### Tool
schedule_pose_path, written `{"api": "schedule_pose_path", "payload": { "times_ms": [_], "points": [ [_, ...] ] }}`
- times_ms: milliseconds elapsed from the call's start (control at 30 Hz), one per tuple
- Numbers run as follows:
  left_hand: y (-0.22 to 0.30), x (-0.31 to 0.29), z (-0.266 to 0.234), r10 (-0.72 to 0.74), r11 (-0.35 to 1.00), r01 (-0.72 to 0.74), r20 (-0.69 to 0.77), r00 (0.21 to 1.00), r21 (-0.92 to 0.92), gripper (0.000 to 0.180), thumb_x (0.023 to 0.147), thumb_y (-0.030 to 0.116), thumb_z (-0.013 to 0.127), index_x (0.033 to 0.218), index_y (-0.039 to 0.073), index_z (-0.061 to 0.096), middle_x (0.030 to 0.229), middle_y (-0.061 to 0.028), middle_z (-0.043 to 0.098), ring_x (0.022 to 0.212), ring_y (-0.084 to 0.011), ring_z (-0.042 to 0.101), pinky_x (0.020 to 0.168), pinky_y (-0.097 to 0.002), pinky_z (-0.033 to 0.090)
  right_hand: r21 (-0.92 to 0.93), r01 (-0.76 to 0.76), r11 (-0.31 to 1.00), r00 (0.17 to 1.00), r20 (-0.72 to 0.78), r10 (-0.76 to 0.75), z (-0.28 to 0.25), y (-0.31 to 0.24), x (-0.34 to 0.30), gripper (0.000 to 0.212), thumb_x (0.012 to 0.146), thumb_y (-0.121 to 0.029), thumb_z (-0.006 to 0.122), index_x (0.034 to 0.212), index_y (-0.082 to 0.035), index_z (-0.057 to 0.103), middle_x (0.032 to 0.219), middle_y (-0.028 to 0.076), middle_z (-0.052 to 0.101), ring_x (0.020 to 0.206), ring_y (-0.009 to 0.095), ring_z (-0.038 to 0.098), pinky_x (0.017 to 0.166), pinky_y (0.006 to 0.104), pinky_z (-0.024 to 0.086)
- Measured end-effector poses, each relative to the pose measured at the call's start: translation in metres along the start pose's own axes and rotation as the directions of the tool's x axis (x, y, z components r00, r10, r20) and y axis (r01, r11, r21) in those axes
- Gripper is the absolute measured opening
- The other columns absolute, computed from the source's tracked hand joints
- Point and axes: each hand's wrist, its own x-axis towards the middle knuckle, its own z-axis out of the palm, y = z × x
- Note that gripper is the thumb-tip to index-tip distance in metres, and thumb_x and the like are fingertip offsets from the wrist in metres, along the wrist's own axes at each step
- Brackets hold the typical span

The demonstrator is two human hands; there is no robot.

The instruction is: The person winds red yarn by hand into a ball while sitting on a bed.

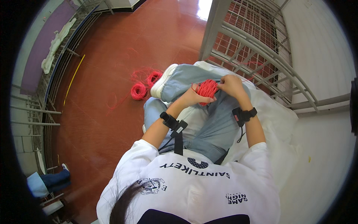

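A bundle of red cord point(207, 90) rests above my crossed legs in light blue jeans point(220, 119). Closed around its left side and underneath is my left hand point(192, 97), the thumb along the lower edge. At the bundle's right side my right hand point(232, 86) is closed in a pinch, with a thin red strand showing just beyond it on the right. The fingertips hide the exact spot where that strand is gripped. Both wrists carry black straps with small devices.
On the red floor point(100, 93) lie red cord coils point(138, 91) and loose tangled strands, next to my white shoe point(164, 82). A grey metal rack point(257, 48) stands at the right, beside white cloth point(268, 112). Metal frames line the left, where another person's legs point(56, 180) show.
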Motion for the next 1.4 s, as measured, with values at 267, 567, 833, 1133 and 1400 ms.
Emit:
{"api": "schedule_pose_path", "payload": {
  "times_ms": [267,567,833,1133,1400],
  "points": [
    [-0.003,-0.004,-0.004,0.042,0.998,-0.037,-0.101,0.994,0.045,0.028,0.067,0.006,0.073,0.092,0.000,0.060,0.081,-0.0049,0.065,0.071,-0.0080,0.059,0.068,-0.0228,0.047,0.276,-0.083,0.958,0.995,-0.027,0.094,-0.003,-0.014,0.002,0.034,0.083,-0.030,0.053,0.073,0.000,0.064,0.069,0.022,0.059,0.068,0.036,0.059,0.063,0.0440,0.044],
    [-0.014,-0.010,-0.013,0.100,0.989,-0.064,-0.275,0.956,0.136,0.021,0.069,0.014,0.073,0.082,0.003,0.062,0.073,0.0005,0.062,0.065,-0.0060,0.054,0.061,-0.0220,0.044,0.564,-0.058,0.824,0.998,0.006,0.067,0.003,-0.052,-0.011,0.033,0.086,-0.025,0.047,0.086,0.006,0.059,0.075,0.023,0.059,0.071,0.031,0.060,0.068,0.0361,0.044],
    [-0.035,-0.006,-0.021,0.299,0.901,-0.154,-0.324,0.898,0.405,0.025,0.071,0.017,0.073,0.087,0.001,0.062,0.076,0.0006,0.060,0.070,-0.0052,0.053,0.064,-0.0230,0.044,0.728,-0.047,0.684,0.992,-0.045,0.117,0.017,-0.058,-0.010,0.026,0.084,-0.018,0.049,0.082,0.006,0.059,0.072,0.022,0.059,0.067,0.030,0.060,0.064,0.0366,0.045],
    [-0.038,-0.002,-0.027,0.194,0.973,-0.116,-0.442,0.876,0.198,0.022,0.085,0.014,0.058,0.100,-0.001,0.059,0.089,-0.0023,0.062,0.077,-0.0068,0.055,0.068,-0.0219,0.045,0.504,0.115,0.856,0.968,-0.251,0.017,0.018,-0.102,-0.027,0.013,0.081,-0.006,0.047,0.086,0.004,0.054,0.073,0.024,0.058,0.068,0.037,0.059,0.063,0.0410,0.045],
    [-0.023,0.006,-0.032,0.033,0.916,-0.261,-0.592,0.806,-0.305,0.049,0.089,0.043,0.047,0.116,0.002,0.050,0.109,-0.0086,0.059,0.094,-0.0142,0.055,0.086,-0.0296,0.042,0.413,0.230,0.881,0.953,-0.277,-0.119,0.048,-0.099,-0.031,0.008,0.083,-0.003,0.047,0.089,0.002,0.048,0.081,0.024,0.056,0.076,0.041,0.054,0.064,0.0457,0.042]
  ]
}}
